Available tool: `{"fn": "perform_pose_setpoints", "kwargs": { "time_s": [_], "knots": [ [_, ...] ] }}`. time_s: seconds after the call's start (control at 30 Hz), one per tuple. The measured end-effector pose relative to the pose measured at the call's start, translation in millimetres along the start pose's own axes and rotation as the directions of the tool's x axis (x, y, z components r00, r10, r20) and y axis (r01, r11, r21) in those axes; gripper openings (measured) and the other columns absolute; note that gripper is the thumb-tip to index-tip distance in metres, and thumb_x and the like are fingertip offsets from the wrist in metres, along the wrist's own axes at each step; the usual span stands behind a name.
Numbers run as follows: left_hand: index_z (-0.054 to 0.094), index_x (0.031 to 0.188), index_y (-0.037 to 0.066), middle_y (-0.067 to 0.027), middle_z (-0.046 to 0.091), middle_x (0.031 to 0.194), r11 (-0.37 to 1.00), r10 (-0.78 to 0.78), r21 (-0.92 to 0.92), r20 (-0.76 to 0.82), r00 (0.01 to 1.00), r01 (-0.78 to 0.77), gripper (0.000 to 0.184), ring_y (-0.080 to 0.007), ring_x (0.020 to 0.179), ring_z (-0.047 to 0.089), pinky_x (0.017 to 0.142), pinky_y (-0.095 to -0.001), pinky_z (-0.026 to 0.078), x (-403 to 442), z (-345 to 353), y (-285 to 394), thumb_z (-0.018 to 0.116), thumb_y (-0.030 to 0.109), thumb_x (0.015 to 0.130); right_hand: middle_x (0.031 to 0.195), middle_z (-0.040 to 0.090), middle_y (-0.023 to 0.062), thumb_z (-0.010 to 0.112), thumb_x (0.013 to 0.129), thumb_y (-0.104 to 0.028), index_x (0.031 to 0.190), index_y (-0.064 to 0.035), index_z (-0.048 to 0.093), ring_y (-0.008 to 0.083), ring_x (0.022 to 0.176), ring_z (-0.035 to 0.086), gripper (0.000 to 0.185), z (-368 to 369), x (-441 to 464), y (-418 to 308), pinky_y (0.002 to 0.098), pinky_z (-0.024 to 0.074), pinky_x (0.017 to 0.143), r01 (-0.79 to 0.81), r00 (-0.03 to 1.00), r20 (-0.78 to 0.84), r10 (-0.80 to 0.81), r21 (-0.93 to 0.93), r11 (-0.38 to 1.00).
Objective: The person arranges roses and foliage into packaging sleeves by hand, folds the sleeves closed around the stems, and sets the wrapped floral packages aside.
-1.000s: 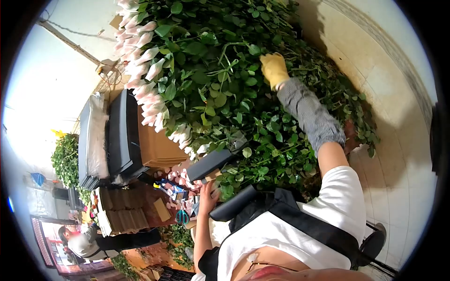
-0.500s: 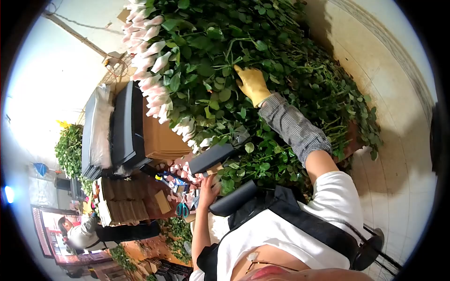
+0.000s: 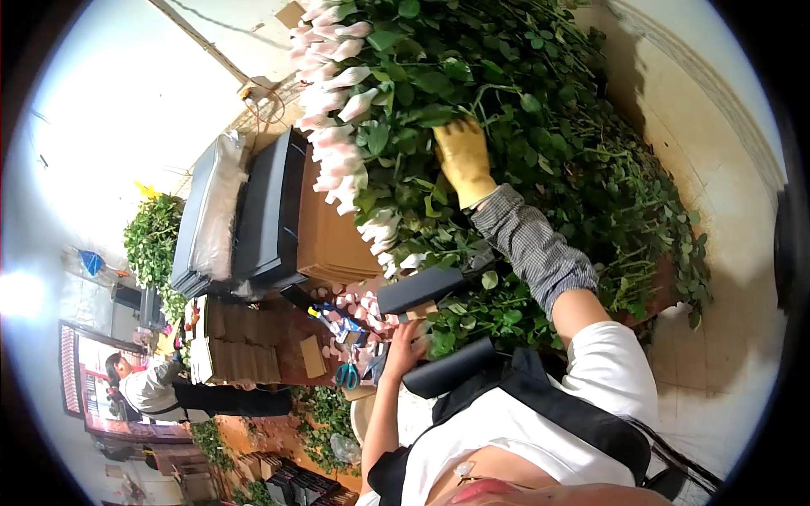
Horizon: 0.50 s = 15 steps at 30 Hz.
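Note:
My right hand [image 3: 463,160], in a yellow glove, reaches into the leafy stems of a large rose pile [image 3: 523,110]. Its fingers curl down among the leaves, and the fingertips are hidden, so what they hold cannot be made out. Pale pink buds in white net sleeves [image 3: 340,160] line the pile's left side. My bare left hand [image 3: 408,341] is low, fingers stretched out, beside a piece of cardboard [image 3: 422,310] and between two dark padded bars, the upper bar [image 3: 419,289] and the lower bar [image 3: 451,368].
Teal scissors [image 3: 346,376] lie left of my left hand, near loose pink petals [image 3: 359,305]. Stacked dark boards [image 3: 268,211] and brown cardboard sheets [image 3: 337,240] stand to the left. Farther left, another person [image 3: 156,390] stands beside a stack of cardboard [image 3: 240,352].
The view has shifted, so the scene sits farther right. My gloved right hand has moved towards the bud side of the pile, its fingers now bent into the leaves. My left hand stays by the bars.

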State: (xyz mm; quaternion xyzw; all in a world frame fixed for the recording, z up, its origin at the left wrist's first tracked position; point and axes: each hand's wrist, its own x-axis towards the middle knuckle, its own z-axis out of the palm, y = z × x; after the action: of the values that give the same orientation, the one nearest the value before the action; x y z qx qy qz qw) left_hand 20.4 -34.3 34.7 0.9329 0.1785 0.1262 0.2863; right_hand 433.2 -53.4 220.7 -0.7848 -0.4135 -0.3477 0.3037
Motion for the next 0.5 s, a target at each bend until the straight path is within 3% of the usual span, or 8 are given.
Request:
{"fn": "perform_pose_setpoints", "kwargs": {
  "time_s": [0.03,0.2,0.3,0.37,0.4,0.43,0.47,0.5],
  "knots": [
    [0.053,0.134,0.005,-0.0184,0.054,0.127,1.000,-0.011,0.014,0.005,1.000,0.011,0.065,-0.0404,0.117,0.053,0.100,-0.0465,0.045,-1,-1,1,0.079,0.013,0.074,0.120,0.065,0.0129,0.065,0.079,-0.002,0.128,-0.0123,0.060,0.0314,0.112,0.060,0.051,4,-2,8,0.0427,0.0438,0.104,0.029,0.995,-0.099,-0.022,0.065,0.997],
    [0.052,0.134,0.003,-0.0187,0.055,0.125,1.000,-0.006,0.005,0.015,1.000,0.006,0.066,-0.0404,0.116,0.054,0.099,-0.0453,0.046,1,1,0,0.079,0.014,0.075,0.116,0.068,0.0141,0.063,0.076,-0.002,0.121,-0.0094,0.064,0.0334,0.109,0.062,0.046,43,4,26,0.0439,0.0479,0.100,0.057,0.963,0.265,-0.040,-0.060,0.997],
    [0.052,0.134,0.004,-0.0182,0.055,0.126,1.000,-0.013,-0.012,0.012,1.000,0.013,0.066,-0.0403,0.116,0.054,0.099,-0.0454,0.046,1,0,0,0.079,0.014,0.075,0.091,0.070,0.0144,0.064,0.077,-0.005,0.094,-0.0071,0.070,0.0300,0.085,0.069,0.018,67,-1,29,0.0402,0.0547,0.075,-0.064,0.996,0.078,0.047,0.243,0.968],
    [0.052,0.136,0.006,-0.0179,0.055,0.127,0.999,-0.032,-0.019,0.031,0.999,0.033,0.067,-0.0403,0.115,0.053,0.100,-0.0458,0.045,1,-2,4,0.079,0.014,0.075,0.073,0.070,0.0127,0.065,0.077,-0.005,0.072,-0.0072,0.072,0.0263,0.073,0.070,0.009,68,-10,31,0.0390,0.0544,0.063,0.024,0.999,0.023,-0.028,0.174,0.984],
    [0.052,0.136,0.007,-0.0179,0.055,0.126,0.999,-0.038,-0.014,0.044,0.998,0.038,0.068,-0.0402,0.114,0.053,0.100,-0.0460,0.044,3,-4,6,0.079,0.013,0.075,0.072,0.070,0.0117,0.064,0.077,-0.005,0.072,-0.0081,0.072,0.0260,0.073,0.070,0.010,56,-12,33,0.0387,0.0540,0.063,0.258,0.950,0.220,-0.221,-0.155,0.954],
    [0.052,0.137,0.009,-0.0179,0.055,0.125,0.999,-0.033,-0.031,0.040,0.999,0.034,0.069,-0.0401,0.113,0.053,0.099,-0.0464,0.044,2,-1,2,0.079,0.013,0.075,0.071,0.070,0.0080,0.064,0.078,-0.007,0.072,-0.0113,0.071,0.0248,0.073,0.070,0.010,44,-16,30,0.0387,0.0535,0.067,0.211,0.923,0.354,-0.151,-0.136,0.968],
    [0.052,0.137,0.009,-0.0179,0.055,0.125,0.999,-0.015,-0.033,0.052,0.999,0.017,0.069,-0.0401,0.113,0.053,0.099,-0.0464,0.044,4,-1,2,0.079,0.013,0.075,0.069,0.069,0.0057,0.064,0.079,-0.010,0.070,-0.0146,0.070,0.0245,0.073,0.069,0.012,18,-17,24,0.0390,0.0528,0.070,0.266,0.945,0.224,-0.237,-0.108,0.958],
    [0.052,0.137,0.009,-0.0179,0.055,0.125,0.999,-0.012,-0.040,0.042,0.999,0.014,0.068,-0.0403,0.113,0.053,0.099,-0.0466,0.044,3,0,2,0.079,0.013,0.075,0.073,0.069,0.0070,0.064,0.078,-0.012,0.076,-0.0145,0.070,0.0263,0.074,0.068,0.006,-5,-19,18,0.0393,0.0531,0.072,0.291,0.915,0.325,-0.239,-0.121,0.949]
  ]
}}
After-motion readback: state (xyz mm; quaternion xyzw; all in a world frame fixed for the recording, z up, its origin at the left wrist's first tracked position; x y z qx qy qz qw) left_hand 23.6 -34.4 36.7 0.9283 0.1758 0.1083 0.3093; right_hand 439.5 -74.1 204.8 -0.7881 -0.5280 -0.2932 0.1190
